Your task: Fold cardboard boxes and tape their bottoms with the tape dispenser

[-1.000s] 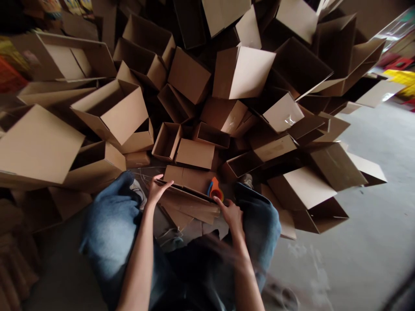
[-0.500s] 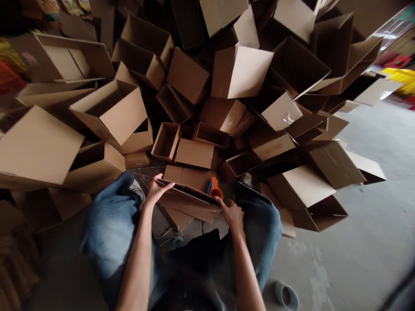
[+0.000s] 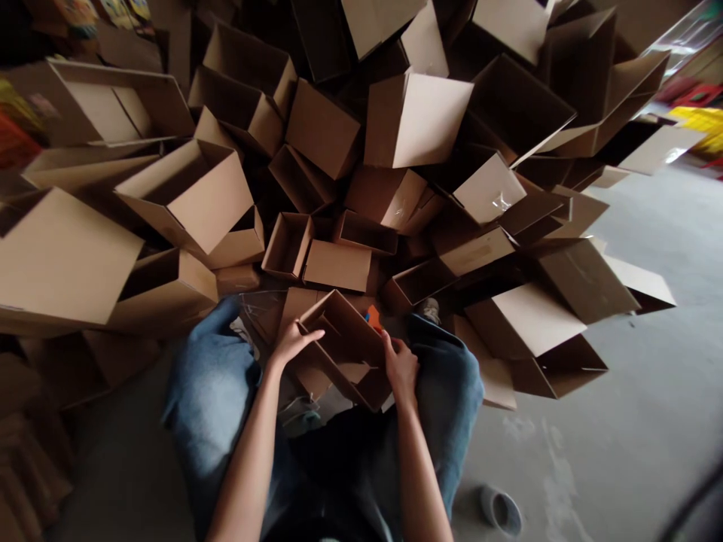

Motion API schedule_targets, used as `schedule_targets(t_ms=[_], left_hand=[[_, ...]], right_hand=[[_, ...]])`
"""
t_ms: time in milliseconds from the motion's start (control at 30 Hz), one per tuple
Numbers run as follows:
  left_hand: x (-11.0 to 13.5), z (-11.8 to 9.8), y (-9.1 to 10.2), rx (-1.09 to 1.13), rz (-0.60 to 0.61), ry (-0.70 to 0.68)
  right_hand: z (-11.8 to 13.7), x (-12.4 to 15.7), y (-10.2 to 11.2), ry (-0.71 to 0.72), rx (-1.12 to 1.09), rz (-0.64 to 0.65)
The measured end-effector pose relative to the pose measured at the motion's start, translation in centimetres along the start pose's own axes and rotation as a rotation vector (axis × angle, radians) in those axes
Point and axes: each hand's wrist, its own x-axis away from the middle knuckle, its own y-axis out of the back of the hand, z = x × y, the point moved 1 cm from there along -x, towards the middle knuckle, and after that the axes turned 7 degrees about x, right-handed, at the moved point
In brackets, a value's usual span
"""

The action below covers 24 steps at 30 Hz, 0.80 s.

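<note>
Between my knees is a cardboard box [image 3: 355,331], spread into a four-sided shape with its top side facing up at me. My left hand [image 3: 292,343] grips its left corner, thumb over the edge and fingers outside. At the opposite corner my right hand [image 3: 401,364] is closed on the right edge, with the thumb along the rim. Just behind the box an orange tape dispenser [image 3: 373,317] is partly hidden by it. Flat cardboard [image 3: 297,299] lies on the floor under and behind the box.
Heaped ahead and to both sides are open cardboard boxes [image 3: 418,120], many tilted. A roll of tape [image 3: 501,510] rests on the grey floor [image 3: 638,421] to my right. Stacked flat cardboard [image 3: 28,444] is at the lower left. Yellow items [image 3: 700,124] appear far right.
The box was folded nearly flat between my hands; now it is spread open. My hands have come slightly closer together, and the box covers more of the tape dispenser.
</note>
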Motion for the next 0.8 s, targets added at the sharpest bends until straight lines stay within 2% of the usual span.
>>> schedule_targets(t_ms=[133,267,333,433,500,567,800], left_hand=[[-0.4,-0.8,0.4,-0.142,-0.109,0.057],[0.3,-2.3,1.8,-0.245,-0.189,0.052],[0.9,-3.0,2.6,-0.410,-0.199,0.146],[2.0,-3.8,3.6,-0.809,-0.158,0.383],[2.6,-4.1,3.6,-0.995,-0.142,0.475],[2.8,-4.3,3.4,-1.080,-0.143,0.498],[2.7,-4.6,2.7,-1.080,-0.006,0.524]], right_hand=[[-1.1,-0.5,-0.4,0.061,-0.306,-0.080],[-2.0,-1.0,-0.7,0.131,-0.561,-0.130],[-2.0,-1.1,-1.0,0.136,-0.655,-0.124],[-1.6,-1.2,-1.7,0.158,-0.763,-0.060],[-1.2,-1.3,-2.4,0.180,-0.765,-0.014],[-1.2,-1.4,-3.2,0.194,-0.720,-0.006],[-3.6,-3.2,-6.0,0.211,-0.564,0.010]])
